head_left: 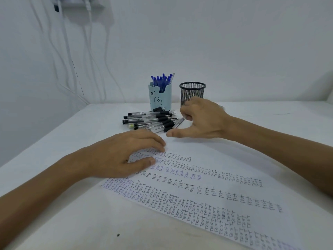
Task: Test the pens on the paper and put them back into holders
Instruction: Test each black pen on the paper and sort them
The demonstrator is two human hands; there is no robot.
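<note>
A paper sheet (207,192) covered in rows of handwritten "TEST" lies on the white table. My left hand (126,156) rests on its far left corner with the fingers flat. Beyond the sheet lies a pile of several clear pens with black grips (151,120). My right hand (200,120) is at the right edge of the pile, fingers curled round one clear pen (180,121), thumb stretched out toward the left. A light blue bear holder (160,97) stands behind the pile with several blue pens (162,81) in it. Beside it stands a black mesh holder (192,93).
The white table (72,222) meets a white wall just behind the holders. White cables (64,51) hang down the wall at the far left from a socket strip (79,2). A small dark spot (118,235) marks the table near the front.
</note>
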